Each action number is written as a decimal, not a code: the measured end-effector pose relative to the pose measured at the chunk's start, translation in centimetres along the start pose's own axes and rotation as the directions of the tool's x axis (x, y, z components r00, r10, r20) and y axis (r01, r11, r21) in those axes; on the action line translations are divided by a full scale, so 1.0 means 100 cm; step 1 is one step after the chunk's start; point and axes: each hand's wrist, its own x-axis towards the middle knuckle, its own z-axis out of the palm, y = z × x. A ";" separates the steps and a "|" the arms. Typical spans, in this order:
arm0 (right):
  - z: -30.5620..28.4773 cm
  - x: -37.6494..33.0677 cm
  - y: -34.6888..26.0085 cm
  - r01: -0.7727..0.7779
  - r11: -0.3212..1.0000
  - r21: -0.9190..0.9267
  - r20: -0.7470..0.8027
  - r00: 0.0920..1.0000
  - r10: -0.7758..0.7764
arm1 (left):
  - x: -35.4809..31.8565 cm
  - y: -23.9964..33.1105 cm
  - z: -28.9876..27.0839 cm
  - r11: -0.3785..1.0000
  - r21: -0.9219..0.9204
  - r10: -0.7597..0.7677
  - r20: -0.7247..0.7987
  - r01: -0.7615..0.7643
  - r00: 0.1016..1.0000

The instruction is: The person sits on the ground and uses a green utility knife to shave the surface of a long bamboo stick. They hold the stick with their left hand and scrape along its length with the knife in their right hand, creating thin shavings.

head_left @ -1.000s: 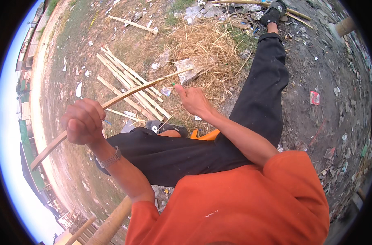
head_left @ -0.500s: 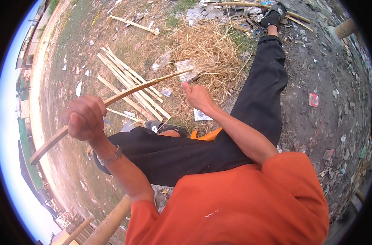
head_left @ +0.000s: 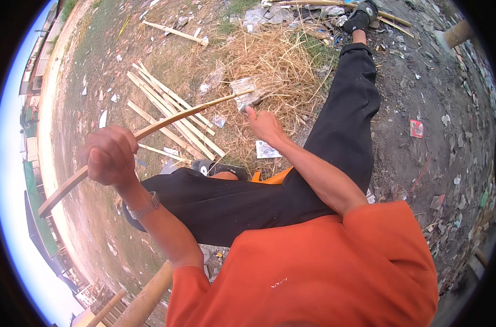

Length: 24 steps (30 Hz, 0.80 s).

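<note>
Fingers of the left hand (head_left: 110,155) are clamping a wooden strip (head_left: 161,125), slanting from lower left to upper centre; those of the right hand (head_left: 267,126) are curling — whether round the dark blade-like piece (head_left: 255,102), I cannot tell. Uneven pressure might be risking a slip. The right hand is sitting farther right than a second ago.
</note>
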 end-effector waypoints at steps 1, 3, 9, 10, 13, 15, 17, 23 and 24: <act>0.000 0.004 0.000 0.018 1.000 -0.010 0.012 1.000 -0.018 | 0.002 0.001 -0.001 1.000 0.003 0.006 0.003 -0.006 1.000; -0.001 0.005 -0.001 0.044 0.998 -0.038 0.051 0.998 -0.042 | 0.000 0.001 0.000 1.000 0.007 0.002 -0.005 -0.002 1.000; 0.011 0.019 0.016 0.014 1.000 0.023 -0.012 1.000 -0.014 | 0.004 -0.001 0.002 1.000 -0.031 -0.005 0.019 0.005 1.000; 0.009 0.022 0.021 0.026 1.000 0.004 0.007 1.000 -0.026 | 0.003 -0.001 0.003 1.000 -0.016 -0.004 0.028 0.005 1.000; 0.016 0.018 0.010 0.058 0.998 0.006 0.023 0.998 -0.058 | 0.003 0.000 0.004 1.000 -0.008 -0.009 0.019 0.009 1.000; 0.024 0.022 0.012 0.046 0.999 0.022 -0.017 0.999 -0.046 | 0.002 -0.003 0.003 1.000 -0.022 -0.012 0.004 0.012 1.000; 0.022 0.035 0.030 -0.038 0.999 -0.001 -0.046 0.998 0.038 | 0.001 -0.003 0.000 1.000 -0.029 -0.003 -0.016 0.003 1.000; 0.022 0.043 0.026 -0.094 0.995 -0.023 0.060 0.994 0.095 | 0.001 -0.003 0.000 0.999 -0.047 -0.020 0.019 0.020 1.000; 0.023 0.045 0.028 -0.138 0.990 -0.023 0.016 0.990 0.139 | 0.002 -0.002 0.000 0.998 -0.053 -0.025 0.030 0.027 0.999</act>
